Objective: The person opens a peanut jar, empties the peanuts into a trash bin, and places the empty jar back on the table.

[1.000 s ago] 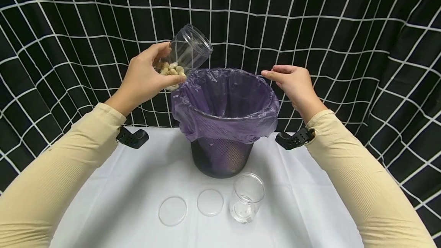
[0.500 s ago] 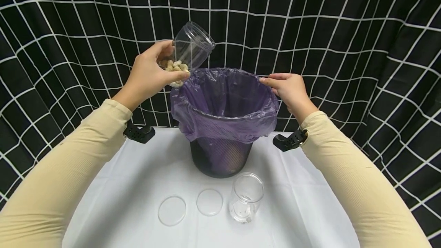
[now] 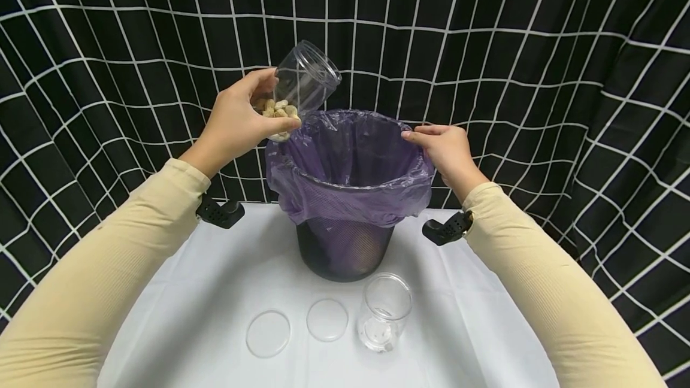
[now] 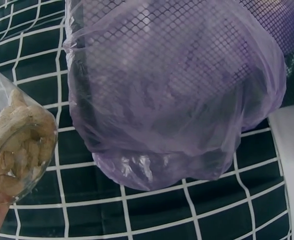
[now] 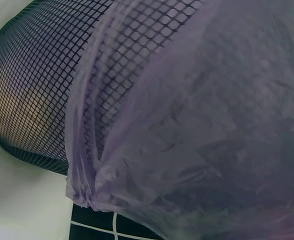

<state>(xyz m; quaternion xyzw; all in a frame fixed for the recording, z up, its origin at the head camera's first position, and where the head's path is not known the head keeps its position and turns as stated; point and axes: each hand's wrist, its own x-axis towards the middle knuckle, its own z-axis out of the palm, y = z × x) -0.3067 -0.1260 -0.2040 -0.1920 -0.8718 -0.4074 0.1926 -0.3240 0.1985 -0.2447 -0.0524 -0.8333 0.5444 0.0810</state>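
Observation:
My left hand (image 3: 234, 112) grips a clear plastic jar (image 3: 309, 76) around its lower part. The jar tilts with its open mouth up and to the right, at the left rim of the trash can. Unshelled peanuts (image 3: 280, 109) lie in its bottom; the left wrist view shows the peanuts (image 4: 24, 142) through the base. A purple trash bag (image 3: 345, 196) lines the black mesh trash can (image 3: 345, 256) and folds over its rim. At the right rim, my right hand (image 3: 444, 148) pinches the bagged edge between thumb and fingers. The right wrist view shows only the bag (image 5: 197, 140) and mesh.
On the white tablecloth (image 3: 205, 328) in front of the can stand a second clear jar (image 3: 385, 313), open-topped, and two clear round lids, the left lid (image 3: 268, 333) and the right lid (image 3: 327, 320). A black white-gridded curtain (image 3: 485, 29) hangs close behind and at both sides.
My right hand has moved left and down from beside the can onto its right rim. My left hand and the tilted jar have shifted slightly right; the peanuts stay in the jar.

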